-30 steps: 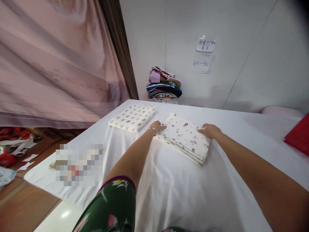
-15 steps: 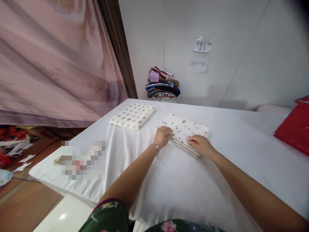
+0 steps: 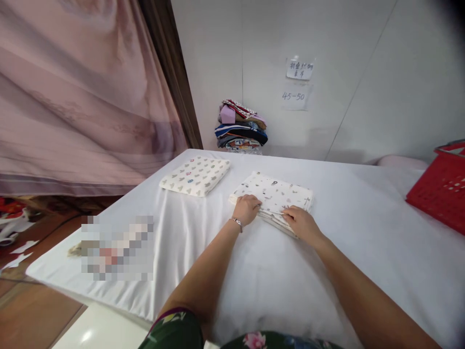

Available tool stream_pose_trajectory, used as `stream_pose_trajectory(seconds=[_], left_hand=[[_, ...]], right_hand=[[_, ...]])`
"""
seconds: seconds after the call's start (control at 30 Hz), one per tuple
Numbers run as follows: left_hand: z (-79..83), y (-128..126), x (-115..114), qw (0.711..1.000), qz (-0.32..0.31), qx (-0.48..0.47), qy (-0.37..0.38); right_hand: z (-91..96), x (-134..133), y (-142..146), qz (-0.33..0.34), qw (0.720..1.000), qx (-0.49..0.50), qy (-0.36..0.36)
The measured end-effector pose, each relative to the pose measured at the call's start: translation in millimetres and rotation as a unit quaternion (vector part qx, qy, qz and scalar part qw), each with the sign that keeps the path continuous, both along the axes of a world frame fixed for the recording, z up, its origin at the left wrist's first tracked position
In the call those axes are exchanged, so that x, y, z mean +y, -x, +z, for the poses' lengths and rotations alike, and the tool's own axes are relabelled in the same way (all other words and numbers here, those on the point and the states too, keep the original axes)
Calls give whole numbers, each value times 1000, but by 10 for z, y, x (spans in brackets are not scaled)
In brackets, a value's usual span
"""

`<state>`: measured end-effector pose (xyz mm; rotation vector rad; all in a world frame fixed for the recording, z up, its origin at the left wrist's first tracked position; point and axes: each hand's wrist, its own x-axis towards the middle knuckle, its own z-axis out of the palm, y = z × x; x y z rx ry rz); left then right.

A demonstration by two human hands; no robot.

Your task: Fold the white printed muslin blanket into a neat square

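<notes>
A folded white cloth with small printed figures (image 3: 278,196) lies on the white sheet (image 3: 276,276) in the middle of the surface. My left hand (image 3: 246,209) grips its near left edge, fingers curled over the layers. My right hand (image 3: 301,222) holds the near right edge, fingers closed on the fabric. A second folded cloth with grey and coloured marks (image 3: 196,176) rests to the left, untouched.
A red plastic basket (image 3: 441,186) sits at the right edge. A pile of folded coloured clothes (image 3: 240,125) stands against the white wall, under two paper notes (image 3: 298,82). A pink curtain (image 3: 83,97) hangs on the left above a wooden floor.
Both hands have drawn back from the cloth's side edges to its near edge and closed on it. The view has shifted right, showing more of the red basket.
</notes>
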<state>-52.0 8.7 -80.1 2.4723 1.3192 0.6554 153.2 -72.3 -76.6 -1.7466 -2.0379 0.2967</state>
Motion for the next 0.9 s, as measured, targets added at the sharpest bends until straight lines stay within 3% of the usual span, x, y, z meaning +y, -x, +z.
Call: stream_pose_trajectory(seconds=[0.2,0.5,0.7,0.9], left_hand=[[34,6,43,999,-30,-8,-25],[-4,87,80,996,-89,22,-5],[35,35,45,995,-58,68,-34],[99,50,39,996,-56,37,-66]], right_hand=[[-60,-66,-11,18,995,46,-88],[-26,-76,-16,24,993,92,-68],[-32,-86,-6,36,992,101,-68],[-11,-108,1,40,994,84,-57]])
